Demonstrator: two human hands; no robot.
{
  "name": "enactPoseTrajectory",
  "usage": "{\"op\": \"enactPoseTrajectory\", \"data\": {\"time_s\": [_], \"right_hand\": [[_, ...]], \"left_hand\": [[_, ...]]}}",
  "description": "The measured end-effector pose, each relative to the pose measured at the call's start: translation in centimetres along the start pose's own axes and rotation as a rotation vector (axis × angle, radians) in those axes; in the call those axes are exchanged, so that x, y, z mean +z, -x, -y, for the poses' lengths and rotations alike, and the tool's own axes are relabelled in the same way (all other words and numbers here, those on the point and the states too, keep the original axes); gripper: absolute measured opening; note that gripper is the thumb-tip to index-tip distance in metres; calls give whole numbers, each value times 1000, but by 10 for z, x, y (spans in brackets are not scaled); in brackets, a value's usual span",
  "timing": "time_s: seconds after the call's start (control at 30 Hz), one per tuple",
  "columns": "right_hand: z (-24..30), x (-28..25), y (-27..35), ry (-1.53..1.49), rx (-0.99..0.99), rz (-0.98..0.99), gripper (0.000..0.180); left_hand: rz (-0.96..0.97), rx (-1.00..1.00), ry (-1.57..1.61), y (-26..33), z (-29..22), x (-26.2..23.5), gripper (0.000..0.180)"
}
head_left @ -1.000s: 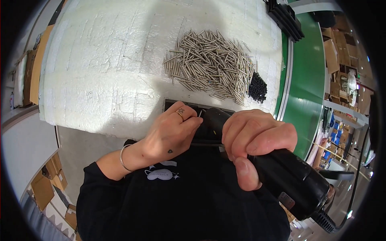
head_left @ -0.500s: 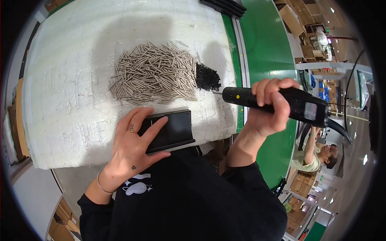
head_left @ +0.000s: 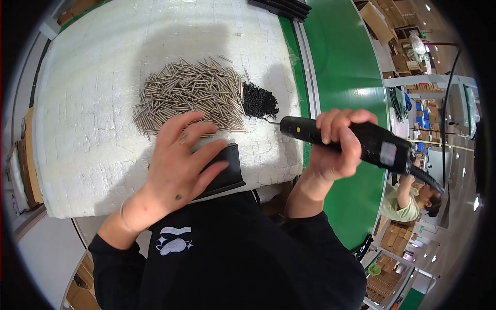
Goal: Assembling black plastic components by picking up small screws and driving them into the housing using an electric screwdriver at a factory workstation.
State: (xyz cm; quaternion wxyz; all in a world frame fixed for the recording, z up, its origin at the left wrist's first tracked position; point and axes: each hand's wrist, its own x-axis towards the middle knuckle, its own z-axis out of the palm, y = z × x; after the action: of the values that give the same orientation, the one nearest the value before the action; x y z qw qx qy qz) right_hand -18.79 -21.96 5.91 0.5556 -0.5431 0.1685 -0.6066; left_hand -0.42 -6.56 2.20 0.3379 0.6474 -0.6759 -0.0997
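Observation:
My right hand point(head_left: 338, 147) grips a black electric screwdriver point(head_left: 380, 147), with its thin bit pointing left at the near edge of a pile of small black screws point(head_left: 260, 101). Whether the tip touches a screw is too small to tell. With fingers spread, my left hand point(head_left: 173, 163) hovers over a black rectangular channel-shaped piece point(head_left: 230, 173) and hides its left part. That piece lies near the front edge of the padded table. Just beyond my left fingertips is a wide heap of silvery metal pins point(head_left: 186, 90), its right side meeting the screws.
White wrapped padding point(head_left: 88, 129) covers the table. A green surface point(head_left: 341, 57) with a metal rail runs along the right. Black bars point(head_left: 284, 9) are stacked at the far edge. A cable trails from the screwdriver. Another person point(head_left: 405, 201) is at the right, among boxes and shelves.
My left hand has lifted off the black piece and moved up toward the pins, fingers spreading. The screwdriver has shifted slightly left, and its bit now shows by the screws.

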Motion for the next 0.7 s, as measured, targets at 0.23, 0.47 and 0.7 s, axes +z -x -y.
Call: {"op": "enactPoseTrajectory", "data": {"time_s": [0.23,0.47,0.7], "right_hand": [[22,7,4,-110,-107,203,30],[26,-1,-3,-126,-193,221,30],[39,3,0,-141,-183,323,26]], "left_hand": [[-39,362,-19,-74,11,52,15],[-164,363,95,-90,22,74,7],[-188,225,386,-84,14,59,18]]}}
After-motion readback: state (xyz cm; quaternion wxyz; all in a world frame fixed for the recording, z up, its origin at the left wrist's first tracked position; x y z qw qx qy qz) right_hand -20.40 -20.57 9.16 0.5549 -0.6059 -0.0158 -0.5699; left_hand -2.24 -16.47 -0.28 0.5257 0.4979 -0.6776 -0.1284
